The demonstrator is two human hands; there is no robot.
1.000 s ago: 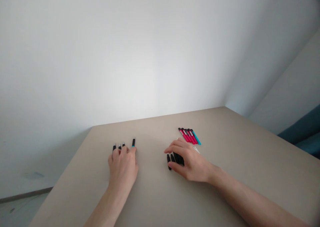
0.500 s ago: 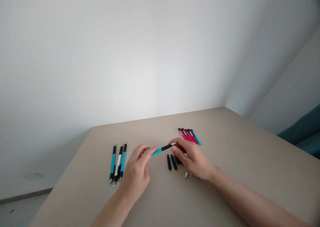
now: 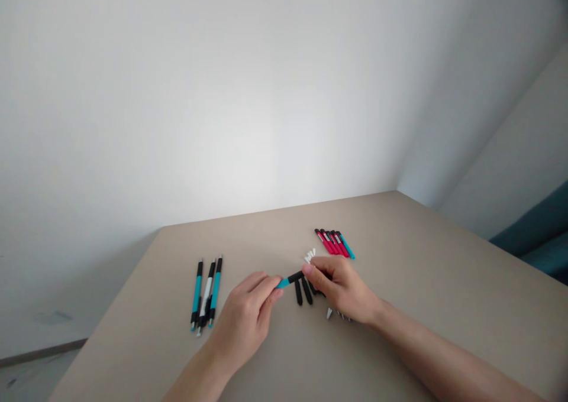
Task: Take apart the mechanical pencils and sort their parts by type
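Observation:
A teal pen with a black grip (image 3: 294,278) spans the gap between my two hands above the table. My left hand (image 3: 248,310) is closed around its teal barrel end. At the other end, my right hand (image 3: 341,284) pinches the tip between thumb and forefinger, hiding it. Below the pen lie several black grip pieces (image 3: 306,292), partly covered by my right hand. Small white pieces (image 3: 310,255) show just behind that hand. Silver pen tips (image 3: 329,313) lie in front of it, some of them hidden.
Three pens, two teal (image 3: 196,295) and one white (image 3: 206,297), lie side by side on the left of the beige table (image 3: 146,355). Several red barrels (image 3: 332,243) and a teal barrel (image 3: 347,246) lie at the back right. A white wall (image 3: 266,94) rises behind the table.
The pen and both hands have come slightly lower. My right fingers now cover the silver tip that showed before. The small white pieces have come into sight.

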